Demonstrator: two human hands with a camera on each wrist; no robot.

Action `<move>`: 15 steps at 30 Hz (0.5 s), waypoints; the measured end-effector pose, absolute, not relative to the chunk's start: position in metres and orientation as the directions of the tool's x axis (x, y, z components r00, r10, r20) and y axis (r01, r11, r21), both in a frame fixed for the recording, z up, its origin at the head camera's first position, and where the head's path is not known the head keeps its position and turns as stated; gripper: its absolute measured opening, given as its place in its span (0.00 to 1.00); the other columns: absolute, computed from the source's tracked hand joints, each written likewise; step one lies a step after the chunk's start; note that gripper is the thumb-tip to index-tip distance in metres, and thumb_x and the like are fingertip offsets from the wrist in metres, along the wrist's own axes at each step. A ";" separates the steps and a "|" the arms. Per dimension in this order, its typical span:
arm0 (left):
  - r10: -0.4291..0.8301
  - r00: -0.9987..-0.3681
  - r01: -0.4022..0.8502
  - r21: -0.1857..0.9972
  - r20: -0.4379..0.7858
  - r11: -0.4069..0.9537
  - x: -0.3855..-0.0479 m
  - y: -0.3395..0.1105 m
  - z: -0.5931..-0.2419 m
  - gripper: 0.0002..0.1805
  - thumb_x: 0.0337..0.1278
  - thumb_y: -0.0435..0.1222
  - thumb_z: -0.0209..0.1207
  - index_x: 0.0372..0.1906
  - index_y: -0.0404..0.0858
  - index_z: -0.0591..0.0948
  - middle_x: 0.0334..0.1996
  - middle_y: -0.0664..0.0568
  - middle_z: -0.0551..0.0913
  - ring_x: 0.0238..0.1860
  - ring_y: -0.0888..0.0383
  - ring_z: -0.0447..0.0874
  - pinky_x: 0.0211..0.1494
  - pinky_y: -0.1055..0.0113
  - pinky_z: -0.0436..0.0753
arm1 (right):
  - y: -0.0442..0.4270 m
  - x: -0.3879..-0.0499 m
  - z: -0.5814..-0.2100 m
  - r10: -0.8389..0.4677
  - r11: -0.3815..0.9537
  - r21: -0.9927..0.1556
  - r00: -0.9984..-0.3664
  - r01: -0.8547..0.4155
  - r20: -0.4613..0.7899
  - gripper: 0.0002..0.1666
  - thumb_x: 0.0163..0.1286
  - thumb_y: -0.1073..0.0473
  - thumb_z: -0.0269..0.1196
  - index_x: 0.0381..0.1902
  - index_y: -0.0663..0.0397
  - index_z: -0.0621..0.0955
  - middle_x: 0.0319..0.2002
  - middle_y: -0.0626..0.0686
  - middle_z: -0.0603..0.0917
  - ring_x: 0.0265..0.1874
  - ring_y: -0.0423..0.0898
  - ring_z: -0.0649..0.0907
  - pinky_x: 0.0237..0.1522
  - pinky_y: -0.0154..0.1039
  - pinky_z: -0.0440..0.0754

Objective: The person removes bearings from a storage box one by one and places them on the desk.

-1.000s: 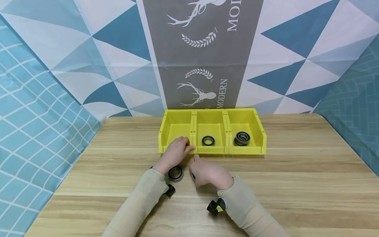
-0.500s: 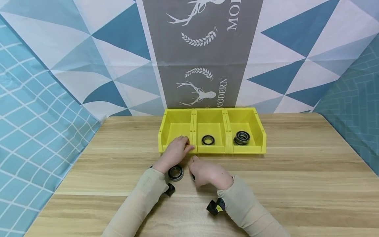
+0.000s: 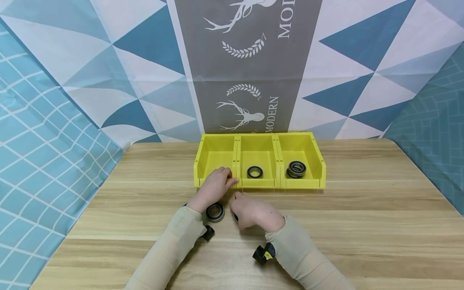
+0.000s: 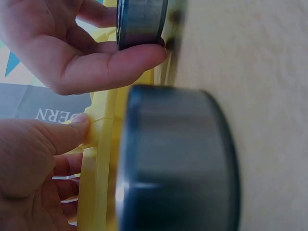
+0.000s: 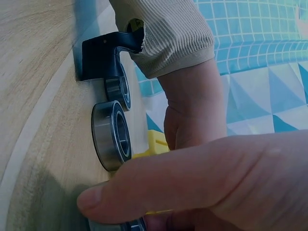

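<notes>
My left hand (image 3: 215,183) grips the front of the yellow bins (image 3: 259,186), near where the left and middle ones join. Its thumb (image 4: 72,132) lies on the yellow edge in the left wrist view, with the fingers behind. Just in front of the bins, my right hand (image 3: 253,211) pinches a ball bearing (image 4: 142,21) close to the table; the hand mostly hides it in the head view. Another bearing (image 3: 215,220) lies between the hands, beside my left wrist. Beyond it in the right wrist view sits a further bearing (image 5: 115,91), partly covered by the black wrist camera.
Inside the middle bin is one bearing (image 3: 249,172). The right bin has two, the upper bearing (image 3: 291,167) resting on the lower. A wooden table (image 3: 362,225) extends to both sides, and a patterned backdrop (image 3: 253,72) rises behind the bins.
My right hand has shifted very slightly left and toward me, with the bearing still pinched. The left hand stays on the bins.
</notes>
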State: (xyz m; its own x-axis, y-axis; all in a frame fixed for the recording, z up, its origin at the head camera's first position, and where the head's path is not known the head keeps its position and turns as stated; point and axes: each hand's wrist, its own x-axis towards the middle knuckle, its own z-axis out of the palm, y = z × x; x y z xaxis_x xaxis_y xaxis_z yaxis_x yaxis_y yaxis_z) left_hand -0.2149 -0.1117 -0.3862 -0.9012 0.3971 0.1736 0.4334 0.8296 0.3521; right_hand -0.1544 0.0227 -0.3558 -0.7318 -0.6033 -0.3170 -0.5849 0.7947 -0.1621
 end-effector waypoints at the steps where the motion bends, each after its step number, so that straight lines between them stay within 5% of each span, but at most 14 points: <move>1: 0.397 -0.902 0.432 0.353 0.171 0.830 -0.215 -0.112 -0.386 0.15 0.60 0.47 0.53 0.30 0.39 0.73 0.24 0.53 0.70 0.25 0.58 0.65 0.30 0.67 0.67 | 0.023 -0.154 -0.356 -0.606 0.792 -0.163 -0.730 -0.588 -0.316 0.41 0.46 0.63 0.68 0.60 0.63 0.68 0.52 0.56 0.71 0.55 0.50 0.71 0.57 0.39 0.68; 15: 0.396 -0.900 0.436 0.344 0.183 0.832 -0.215 -0.112 -0.388 0.15 0.59 0.47 0.54 0.30 0.39 0.73 0.23 0.53 0.69 0.25 0.58 0.65 0.31 0.67 0.67 | 0.021 -0.156 -0.360 -0.590 0.805 -0.165 -0.742 -0.569 -0.319 0.41 0.43 0.62 0.71 0.57 0.62 0.70 0.48 0.54 0.71 0.48 0.47 0.71 0.50 0.35 0.71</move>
State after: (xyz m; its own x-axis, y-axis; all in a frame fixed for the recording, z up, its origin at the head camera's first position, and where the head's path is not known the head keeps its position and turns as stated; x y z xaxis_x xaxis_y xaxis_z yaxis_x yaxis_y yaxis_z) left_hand -0.2150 -0.1124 -0.3877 -0.8997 0.3965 0.1828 0.4363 0.8316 0.3436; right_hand -0.1563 0.0211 -0.3603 -0.7421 -0.5897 -0.3186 -0.5693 0.8055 -0.1649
